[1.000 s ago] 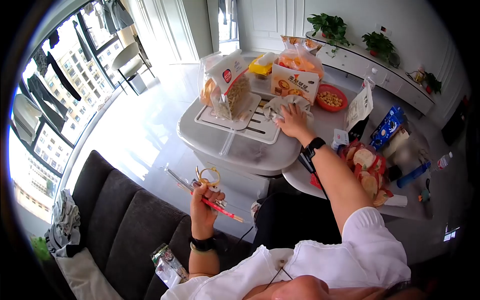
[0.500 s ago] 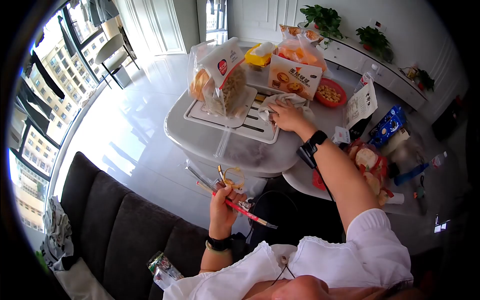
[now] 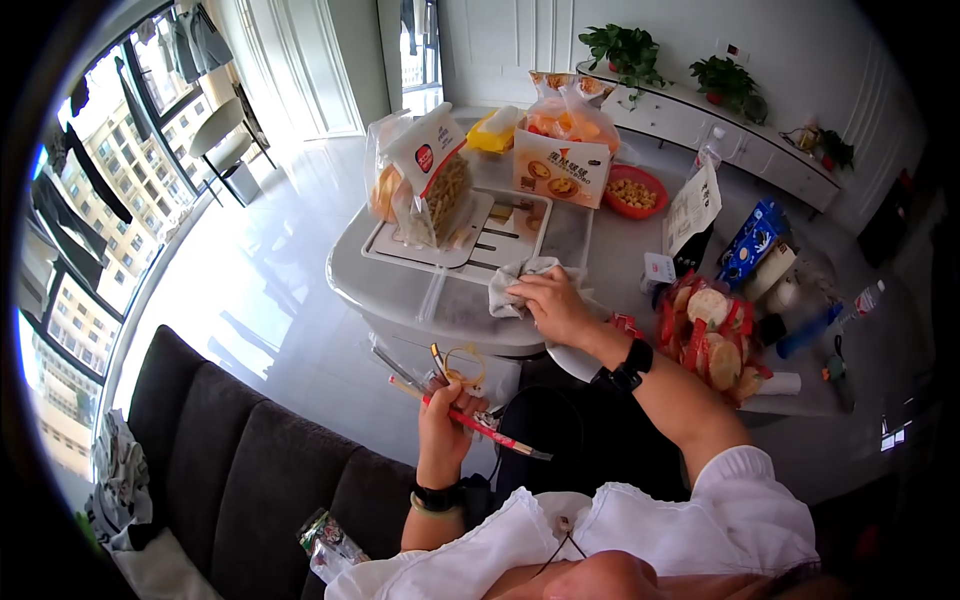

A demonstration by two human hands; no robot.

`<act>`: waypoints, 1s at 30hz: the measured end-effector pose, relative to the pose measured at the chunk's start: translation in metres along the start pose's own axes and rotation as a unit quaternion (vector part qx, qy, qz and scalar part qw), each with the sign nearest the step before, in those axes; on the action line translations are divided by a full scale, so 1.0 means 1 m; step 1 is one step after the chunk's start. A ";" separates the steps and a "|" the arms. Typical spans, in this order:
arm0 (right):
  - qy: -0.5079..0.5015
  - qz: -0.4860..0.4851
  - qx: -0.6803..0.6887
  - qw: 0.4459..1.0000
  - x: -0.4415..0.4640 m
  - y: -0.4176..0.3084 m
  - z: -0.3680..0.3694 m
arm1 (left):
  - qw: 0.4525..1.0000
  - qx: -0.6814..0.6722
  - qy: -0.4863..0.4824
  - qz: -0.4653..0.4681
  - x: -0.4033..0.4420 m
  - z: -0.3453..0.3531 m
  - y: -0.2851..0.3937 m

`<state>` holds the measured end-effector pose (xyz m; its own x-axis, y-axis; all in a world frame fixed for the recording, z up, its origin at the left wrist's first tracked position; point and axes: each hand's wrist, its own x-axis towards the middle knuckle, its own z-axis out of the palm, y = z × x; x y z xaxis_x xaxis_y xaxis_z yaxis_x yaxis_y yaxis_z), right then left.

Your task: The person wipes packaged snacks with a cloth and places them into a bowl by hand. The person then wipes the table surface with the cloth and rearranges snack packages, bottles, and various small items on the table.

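My right hand (image 3: 556, 308) is closed on a crumpled pale cloth (image 3: 507, 290), pressing it against the front of the grey table (image 3: 372, 292). Just beyond the cloth lies a white tray (image 3: 400, 255) with dark slots. Lower down, over my lap, my left hand (image 3: 446, 428) grips a bundle of small things. A slim red-and-white packet (image 3: 508, 441), like wrapped chopsticks, sticks out both ways. With it are a thin yellow loop (image 3: 465, 352) and some crumpled clear wrapping; the rest of the bundle is hidden by my fingers.
A bag of snacks (image 3: 440, 200) stands on the tray. Behind are a printed box (image 3: 560, 172) and a red bowl of nuts (image 3: 634, 192). Bagged round crackers (image 3: 712, 345), a blue package (image 3: 752, 240) and a bottle (image 3: 868, 298) lie right. A dark sofa (image 3: 270, 455) runs along the left.
My right hand has drawn the cloth from the tray's right part toward the table's front edge. My left hand still grips its bundle, nearly unmoved. The view has shifted slightly.
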<state>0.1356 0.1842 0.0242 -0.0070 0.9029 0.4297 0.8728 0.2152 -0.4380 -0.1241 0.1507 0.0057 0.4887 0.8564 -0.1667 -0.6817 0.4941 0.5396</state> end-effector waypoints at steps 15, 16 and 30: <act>-0.158 0.110 -0.171 0.966 0.122 0.101 0.026 | 0.999 -0.002 0.015 0.033 0.014 -0.017 0.003; -0.173 0.095 -0.157 0.968 0.124 0.097 0.026 | 0.999 -0.007 0.015 0.034 0.013 -0.016 0.004; -0.156 0.048 -0.111 0.980 0.042 0.043 0.012 | 0.999 -0.010 0.011 0.036 -0.007 -0.013 0.005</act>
<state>0.1671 0.2356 0.0136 -0.0374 0.9923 0.1180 0.9614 0.0679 -0.2667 -0.1376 0.1490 -0.0012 0.4261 0.8925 -0.1476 -0.7256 0.4347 0.5334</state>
